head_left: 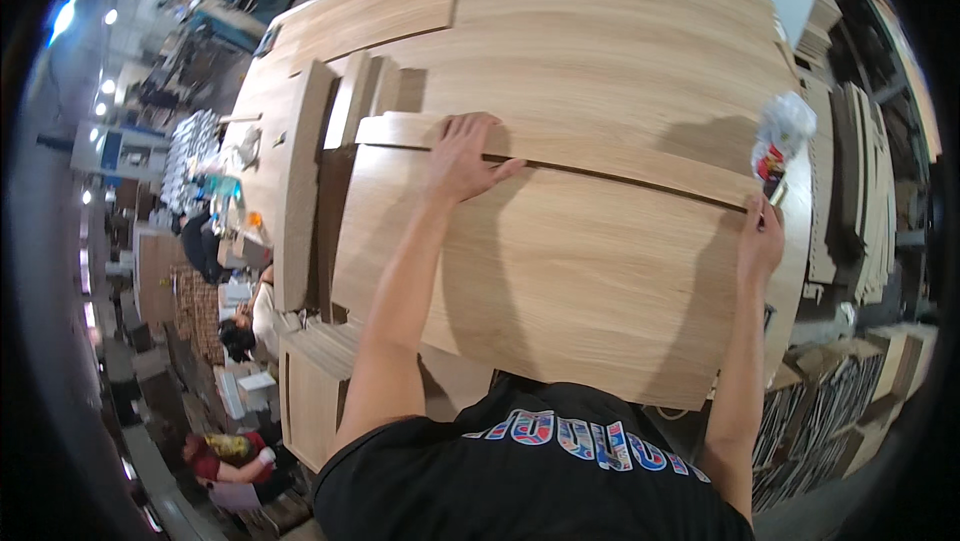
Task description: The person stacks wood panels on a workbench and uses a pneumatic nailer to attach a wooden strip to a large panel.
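Note:
A narrow light-wood board [620, 163] lies along the far edge of a wide wood-grain panel [590, 271], with a dark gap line between them. My left hand [465, 159] rests across the narrow board toward its left end, thumb stretched out over the panel and fingers on the board. At the other end, my right hand [762, 246] has its fingers closed at the board's right tip. Whatever lies under those fingertips is partly hidden. Close beyond the right hand is a clear plastic bag [786, 126] with something red in it.
Beneath lies a large wood-grain tabletop [600, 31]. Thick boards [302, 191] stand on edge at the left, and another panel [385, 16] lies at the far left. Stacked boards [850, 171] line the right side. Other people [235, 461] are at the left.

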